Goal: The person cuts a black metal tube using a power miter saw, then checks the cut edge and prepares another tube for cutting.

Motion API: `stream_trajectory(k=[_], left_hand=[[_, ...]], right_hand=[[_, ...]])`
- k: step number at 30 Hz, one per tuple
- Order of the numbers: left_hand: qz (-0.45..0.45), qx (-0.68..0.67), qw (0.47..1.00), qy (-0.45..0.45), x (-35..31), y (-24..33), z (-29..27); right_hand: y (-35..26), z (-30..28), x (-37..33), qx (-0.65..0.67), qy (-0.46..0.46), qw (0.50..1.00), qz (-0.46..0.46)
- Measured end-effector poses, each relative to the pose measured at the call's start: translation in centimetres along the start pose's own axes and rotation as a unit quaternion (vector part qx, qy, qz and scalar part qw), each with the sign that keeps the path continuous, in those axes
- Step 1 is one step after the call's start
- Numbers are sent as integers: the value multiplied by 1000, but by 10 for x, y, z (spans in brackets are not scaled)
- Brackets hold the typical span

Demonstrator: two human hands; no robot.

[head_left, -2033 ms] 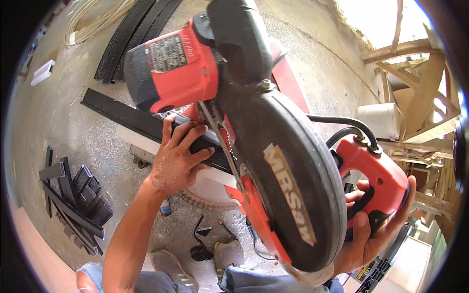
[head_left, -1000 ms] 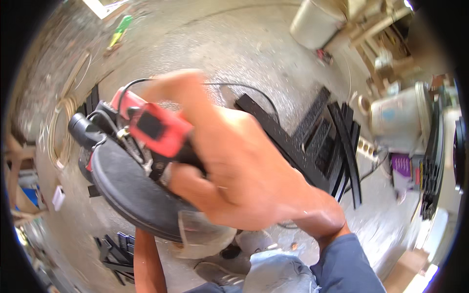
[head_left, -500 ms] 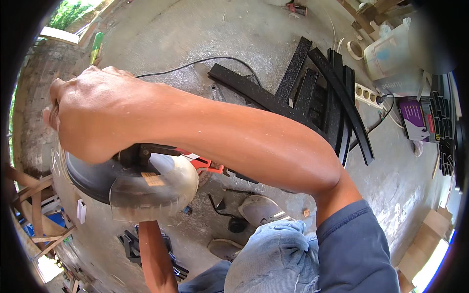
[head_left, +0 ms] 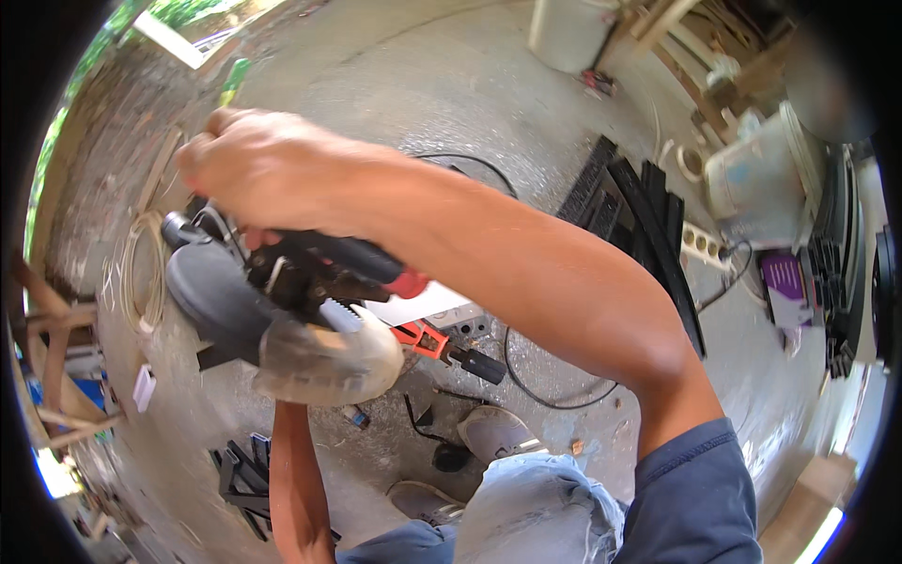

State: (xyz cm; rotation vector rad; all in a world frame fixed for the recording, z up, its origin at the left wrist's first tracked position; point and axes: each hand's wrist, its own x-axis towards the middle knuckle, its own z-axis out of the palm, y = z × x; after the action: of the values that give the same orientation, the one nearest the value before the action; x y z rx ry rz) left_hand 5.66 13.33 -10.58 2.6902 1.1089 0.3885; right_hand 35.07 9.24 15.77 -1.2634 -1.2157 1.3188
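Note:
My right arm reaches across to the left, and my right hand (head_left: 254, 164) is closed around the handle of a miter saw (head_left: 221, 296); the motion blurs it and the grip is partly hidden. A cloudy clear blade guard (head_left: 324, 362) sits on the near side of the saw, with part of a toothed blade (head_left: 340, 315) showing above it. Beside the guard is an orange-red lever (head_left: 425, 340) on the saw's base. My left forearm (head_left: 299, 479) comes up from below and goes behind the guard, which hides my left hand and whatever it touches.
Black metal profiles (head_left: 653, 221) lie piled at the right, near a white power strip (head_left: 705, 244). A dark cable (head_left: 554, 404) loops over the concrete floor. Short black pieces (head_left: 246, 484) lie at lower left, a coiled pale cord (head_left: 141, 273) farther left, a whitish bucket (head_left: 756, 179) at upper right.
My right hand has moved right in the picture, and more of the saw's body, blade and orange-red lever shows beneath my arm. The whole view has shifted; a second bucket appears at the top.

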Motion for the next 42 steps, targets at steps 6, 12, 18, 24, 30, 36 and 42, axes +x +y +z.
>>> stream_trajectory(k=[6, 12, 18, 24, 30, 36, 42], left_hand=[[13, -5, 1000, 2, -20, 5, -1], [-23, 4, 999, 28, -25, 22, -10], [-15, 21, 1000, 5, -34, 27, -9], [-22, 0, 1000, 18, -28, 28, -3], [-29, 27, 999, -20, -24, 28, -10], [-29, 27, 999, -37, -24, 30, -16], [-25, 11, 1000, -6, -26, 28, -13]], right_hand=[[0, 6, -5, 82, 0, 996, 28], [-8, 15, -14, 18, 51, 998, 13], [-2, 21, -24, -10, 56, 998, -18], [0, 21, -23, -50, 84, 994, -46], [1, 23, -24, -56, 87, 993, -56], [1, 22, -26, -56, 97, 992, -61], [3, 25, -26, -41, 100, 993, -50]])
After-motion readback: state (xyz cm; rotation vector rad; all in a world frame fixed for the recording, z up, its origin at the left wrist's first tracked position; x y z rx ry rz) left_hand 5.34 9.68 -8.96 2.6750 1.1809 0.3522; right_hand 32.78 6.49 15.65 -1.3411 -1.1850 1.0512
